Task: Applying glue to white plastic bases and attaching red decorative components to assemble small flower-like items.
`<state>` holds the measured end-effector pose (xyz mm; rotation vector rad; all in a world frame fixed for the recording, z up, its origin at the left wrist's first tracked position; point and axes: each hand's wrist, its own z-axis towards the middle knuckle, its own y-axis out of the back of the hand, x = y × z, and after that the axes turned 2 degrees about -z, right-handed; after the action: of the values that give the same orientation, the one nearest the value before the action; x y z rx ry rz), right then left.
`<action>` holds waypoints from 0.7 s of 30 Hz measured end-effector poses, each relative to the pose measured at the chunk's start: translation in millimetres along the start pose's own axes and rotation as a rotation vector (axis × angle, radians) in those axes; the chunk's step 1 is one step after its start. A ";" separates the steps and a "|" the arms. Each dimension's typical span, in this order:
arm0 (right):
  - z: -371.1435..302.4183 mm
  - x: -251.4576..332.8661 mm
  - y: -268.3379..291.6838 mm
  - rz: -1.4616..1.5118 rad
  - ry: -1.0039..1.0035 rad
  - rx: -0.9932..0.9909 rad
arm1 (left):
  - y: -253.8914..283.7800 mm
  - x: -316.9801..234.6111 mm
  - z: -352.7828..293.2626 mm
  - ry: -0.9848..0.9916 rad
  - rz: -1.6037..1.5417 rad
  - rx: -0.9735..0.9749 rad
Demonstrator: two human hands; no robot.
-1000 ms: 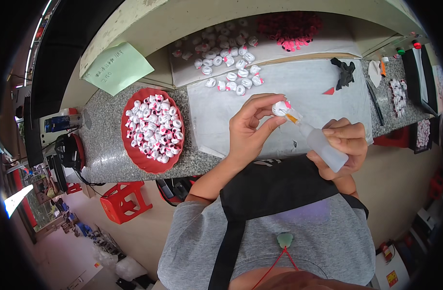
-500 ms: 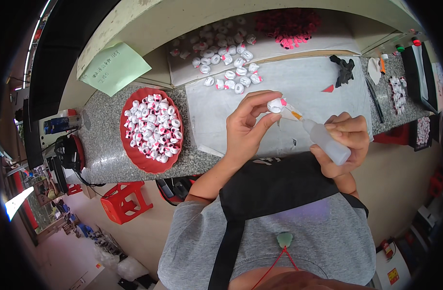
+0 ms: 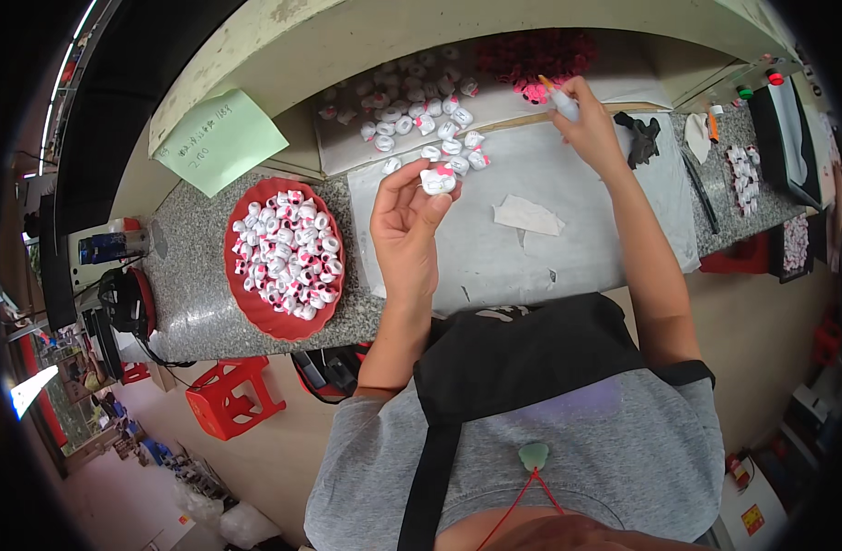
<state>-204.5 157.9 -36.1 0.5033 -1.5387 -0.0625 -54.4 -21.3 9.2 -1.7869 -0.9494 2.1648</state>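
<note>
My left hand pinches a small white cat-head piece with a pink bow between thumb and fingertips, its face side turned up. Far off at the back of the bench, my right hand is wrapped round a translucent white squeeze bottle with an orange tip. That tip points at the near edge of a heap of small pink pieces; whether it touches them I cannot tell. Several more white cat-head pieces lie loosely at the back, beyond my left hand.
A red scalloped tray full of white pieces stands at the left. White paper covers the bench, with a crumpled tissue on it. A black crumpled cloth lies right of my right forearm. The shelf edge arches overhead.
My right hand has carried the bottle away from the cat-head piece to the pink heap at the back. My left hand has moved left with the piece, uncovering the tissue.
</note>
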 end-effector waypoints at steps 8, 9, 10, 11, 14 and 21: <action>16.3 2.9 -13.3 -0.663 0.397 -0.199 | 0.1 -0.1 -5.3 0.068 -0.013 0.025; 12.0 7.1 -11.8 -0.673 0.379 -0.219 | -1.0 0.3 -5.5 0.085 -0.025 0.034; 8.9 7.4 -10.4 -0.667 0.385 -0.209 | -1.0 0.6 -5.3 0.103 -0.039 0.045; 3.8 7.3 -7.0 -0.557 0.314 -0.185 | -0.4 1.5 -5.4 0.121 -0.049 0.062; -13.3 16.2 -2.9 -0.411 0.255 -0.185 | -3.0 2.5 -4.0 0.187 -0.118 0.080; -75.0 51.5 -6.9 0.466 0.098 -0.013 | -12.0 8.3 -5.8 0.077 0.063 0.105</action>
<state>-127.9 154.1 13.3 0.1256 -1.5235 0.3069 -54.2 -5.6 8.9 -1.8589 -0.7577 2.1230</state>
